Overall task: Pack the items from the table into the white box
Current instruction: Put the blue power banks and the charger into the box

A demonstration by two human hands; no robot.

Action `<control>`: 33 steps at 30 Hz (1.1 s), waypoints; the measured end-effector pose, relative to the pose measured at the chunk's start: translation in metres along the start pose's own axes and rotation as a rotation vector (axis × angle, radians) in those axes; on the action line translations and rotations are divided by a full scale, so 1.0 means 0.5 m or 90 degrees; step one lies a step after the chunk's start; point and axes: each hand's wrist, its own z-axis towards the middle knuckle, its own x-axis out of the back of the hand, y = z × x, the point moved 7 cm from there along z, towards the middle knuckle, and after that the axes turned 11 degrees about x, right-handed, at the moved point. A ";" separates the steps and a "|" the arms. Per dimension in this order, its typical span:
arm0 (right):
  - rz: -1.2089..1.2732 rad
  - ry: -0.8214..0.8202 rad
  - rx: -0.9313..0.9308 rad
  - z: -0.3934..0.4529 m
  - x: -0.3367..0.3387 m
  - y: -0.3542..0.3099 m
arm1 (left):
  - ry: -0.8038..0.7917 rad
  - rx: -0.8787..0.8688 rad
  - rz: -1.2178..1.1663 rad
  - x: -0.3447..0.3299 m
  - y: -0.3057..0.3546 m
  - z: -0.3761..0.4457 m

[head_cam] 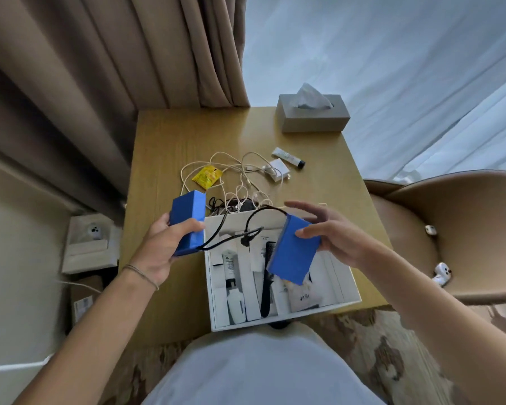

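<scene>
- Head view: the left hand (164, 244) wrapped its grip round one blue rectangular block (187, 222), held just off the left wall of the open white cardboard box (345, 299) on the wooden tabletop (164, 135).
- The right hand (330, 235) pinched a second blue rectangular block (294, 255) between thumb and fingers, tilted above the box's interior — likely so it could be lowered in.
- A thin black cable (246, 229) seemed to join the two blocks, which would explain why both were lifted together; the joints themselves were unclear.
- A black plastic comb (268, 285) and white tubes and sachets already lay in the box.
- Not yet packed, further back on the tabletop: a tangle of white charging cables (240, 176), a yellow sachet (206, 177), a white plug adapter (279, 168) and a small white tube with a black cap (288, 158) — the job looked partway done.
- A grey tissue box (313, 116) stood at the far edge.
</scene>
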 end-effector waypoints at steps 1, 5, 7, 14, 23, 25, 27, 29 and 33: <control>-0.023 0.002 -0.023 -0.008 -0.006 0.019 | 0.000 0.001 0.001 0.003 -0.005 -0.001; -0.144 0.024 -0.096 -0.021 -0.026 0.095 | -0.013 0.007 0.018 0.002 -0.020 -0.007; -0.167 0.042 -0.124 -0.020 -0.032 0.130 | -0.020 0.009 0.025 -0.001 -0.026 -0.011; -0.364 0.008 -0.127 0.007 -0.030 0.176 | -0.024 0.009 0.053 -0.007 -0.032 -0.021; -0.513 -0.092 -0.101 0.046 -0.057 0.177 | -0.029 0.023 0.068 -0.009 -0.038 -0.027; -0.512 -0.125 -0.106 0.052 -0.067 0.175 | -0.026 0.029 0.073 -0.009 -0.041 -0.027; -0.533 -0.157 -0.094 0.055 -0.073 0.166 | -0.021 0.034 0.077 -0.006 -0.044 -0.026; -0.588 -0.183 -0.062 0.056 -0.076 0.149 | -0.017 0.037 0.079 -0.003 -0.046 -0.027; -0.788 -0.206 0.002 0.047 -0.070 0.096 | -0.013 0.038 0.078 -0.002 -0.045 -0.022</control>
